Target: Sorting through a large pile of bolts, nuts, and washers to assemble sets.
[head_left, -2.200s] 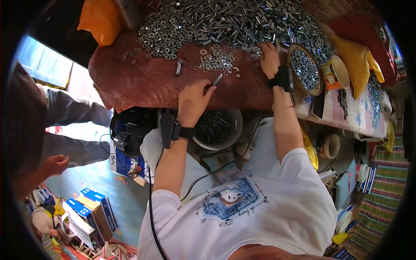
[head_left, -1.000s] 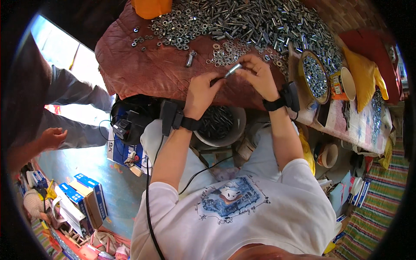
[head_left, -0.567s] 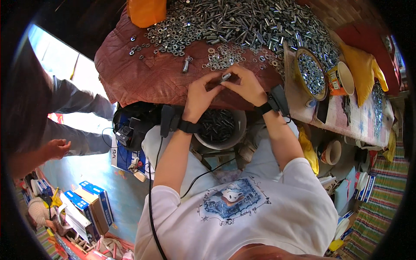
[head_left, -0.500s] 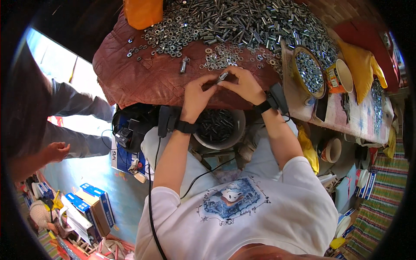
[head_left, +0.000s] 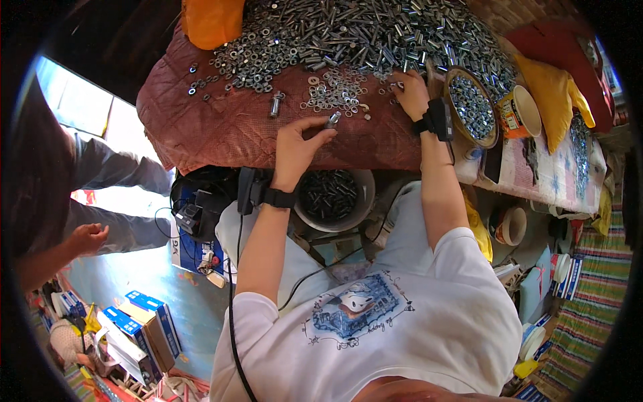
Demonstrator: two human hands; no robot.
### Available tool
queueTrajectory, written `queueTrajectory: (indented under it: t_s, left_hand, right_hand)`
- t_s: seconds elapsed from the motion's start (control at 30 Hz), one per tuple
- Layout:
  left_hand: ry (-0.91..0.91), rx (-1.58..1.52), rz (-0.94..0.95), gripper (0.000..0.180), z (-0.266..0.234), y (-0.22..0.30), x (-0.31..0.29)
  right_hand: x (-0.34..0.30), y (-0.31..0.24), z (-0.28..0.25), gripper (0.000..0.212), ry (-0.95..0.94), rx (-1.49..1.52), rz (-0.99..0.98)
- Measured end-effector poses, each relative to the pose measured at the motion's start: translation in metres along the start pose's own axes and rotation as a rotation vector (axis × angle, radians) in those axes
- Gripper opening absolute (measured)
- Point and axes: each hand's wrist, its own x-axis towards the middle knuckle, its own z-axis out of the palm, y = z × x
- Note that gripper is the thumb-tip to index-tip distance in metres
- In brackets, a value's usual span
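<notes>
My left hand point(head_left: 299, 144) pinches a short metal bolt point(head_left: 332, 120) above the reddish-brown cloth point(head_left: 221, 127) on the table. My right hand point(head_left: 410, 94) reaches farther out and rests its fingertips at the edge of the big heap of bolts point(head_left: 382, 33), by a small cluster of washers point(head_left: 338, 94); whether it holds anything is hidden. A lone assembled bolt point(head_left: 274, 104) lies on the cloth left of the washers. Both wrists wear black bands.
A round bowl of nuts point(head_left: 472, 107) and an orange-rimmed cup point(head_left: 519, 112) stand at the right. A white bucket of dark bolts point(head_left: 329, 197) sits below the table edge. An orange bag point(head_left: 209, 20) lies at the far left. Another person's hand point(head_left: 87, 238) hangs at the left, blue boxes point(head_left: 144, 328) on the floor.
Half a second ago both hands met over the bolt. Now my right hand has let go and stretched out to the pile, while my left hand keeps the bolt.
</notes>
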Motion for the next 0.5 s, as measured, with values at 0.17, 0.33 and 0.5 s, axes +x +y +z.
queueTrajectory:
  t_s: [0.17,0.33,0.5]
  left_hand:
    - [-0.011,0.055,-0.045,0.024,-0.005,0.003,-0.001]
    - [0.002,0.053,-0.004,0.024,-0.002,0.005,-0.001]
    - [-0.001,0.081,-0.041,0.023,-0.006,0.001,-0.002]
  right_hand:
    - [-0.001,0.008,0.003,0.027,-0.03,-0.021,-0.066]
    - [-0.002,0.022,-0.002,0.027,-0.049,0.006,-0.103]
    - [-0.007,-0.035,-0.03,0.026,-0.051,0.378,0.122]
